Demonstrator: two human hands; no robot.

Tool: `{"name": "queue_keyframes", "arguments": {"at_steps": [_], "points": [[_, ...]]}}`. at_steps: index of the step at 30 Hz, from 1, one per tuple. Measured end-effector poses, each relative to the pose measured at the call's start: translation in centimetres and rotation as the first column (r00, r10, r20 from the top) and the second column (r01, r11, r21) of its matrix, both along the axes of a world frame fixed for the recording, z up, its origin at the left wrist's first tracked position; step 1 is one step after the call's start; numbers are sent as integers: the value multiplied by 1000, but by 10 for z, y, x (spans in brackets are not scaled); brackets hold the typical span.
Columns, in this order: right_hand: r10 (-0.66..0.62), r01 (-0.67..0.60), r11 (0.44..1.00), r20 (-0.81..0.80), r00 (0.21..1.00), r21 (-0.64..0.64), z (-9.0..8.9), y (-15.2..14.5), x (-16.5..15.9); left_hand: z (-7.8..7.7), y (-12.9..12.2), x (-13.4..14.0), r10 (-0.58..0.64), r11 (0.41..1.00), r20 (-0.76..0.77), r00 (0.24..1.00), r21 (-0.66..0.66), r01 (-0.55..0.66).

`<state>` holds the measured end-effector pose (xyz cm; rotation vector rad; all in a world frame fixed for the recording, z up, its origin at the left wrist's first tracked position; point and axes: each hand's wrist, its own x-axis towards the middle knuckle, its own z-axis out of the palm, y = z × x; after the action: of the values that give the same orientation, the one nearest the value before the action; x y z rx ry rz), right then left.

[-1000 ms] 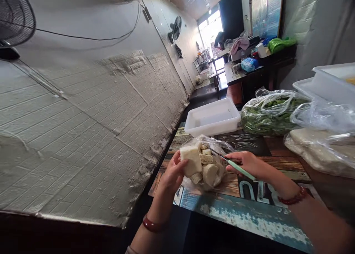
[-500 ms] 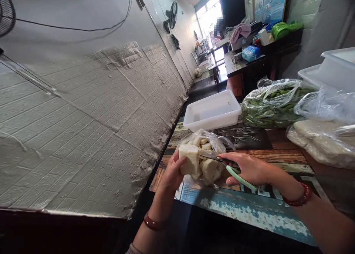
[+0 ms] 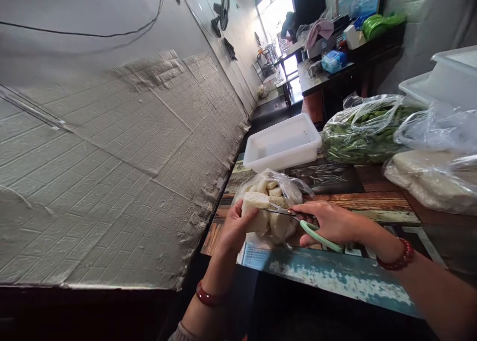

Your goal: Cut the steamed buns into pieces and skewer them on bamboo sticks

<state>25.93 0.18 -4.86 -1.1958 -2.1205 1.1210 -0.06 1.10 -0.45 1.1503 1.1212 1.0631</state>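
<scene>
My left hand point(image 3: 234, 230) is wrapped round a thick, pale cream-coloured block of food point(image 3: 257, 216), whose exact kind I cannot tell. In my right hand point(image 3: 333, 222) is a pair of scissors point(image 3: 321, 236) with light green handles. Their blades point left and reach the block's right side; whether they are closed on it is hard to make out. Under both hands lies a clear plastic bag point(image 3: 292, 183), its mouth spread, with several similar pale chunks point(image 3: 280, 226) in it.
Behind the bag stands a white plastic tub point(image 3: 283, 154) on the wood-patterned table point(image 3: 357, 280). To the right are a bag of green pods point(image 3: 367, 137), bagged pale slabs point(image 3: 428, 179) and stacked white containers point(image 3: 452, 82). A wall point(image 3: 141, 182) runs along the left. Far back is a person point(image 3: 288, 27).
The scissor blades sit slightly lower against the block. Both hands keep their grips. The whole view has shifted a little, so the background appears higher and further left.
</scene>
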Motion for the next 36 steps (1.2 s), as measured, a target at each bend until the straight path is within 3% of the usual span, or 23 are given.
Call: {"name": "queue_keyframes", "arguments": {"at_steps": [13,21,26,31,36], "points": [[12,1,994,-113,994,109,-6,5,0,0,-1,-3,12,1000,-9,1000,-11,-12],[82,-69,994,-149,985,87,-6,6,1,2,0,-6,-32,999,19,999,-29,32],[11,-7,999,-97,995,40,-13,5,1,2,-3,-9,-42,999,59,997,-15,43],[69,-70,998,-68,995,-2,-10,5,5,2,-3,-4,-20,1000,95,995,6,20],[48,-47,999,-61,997,17,-11,6,6,2,-2,-3,-16,1000,99,995,-2,16]]}}
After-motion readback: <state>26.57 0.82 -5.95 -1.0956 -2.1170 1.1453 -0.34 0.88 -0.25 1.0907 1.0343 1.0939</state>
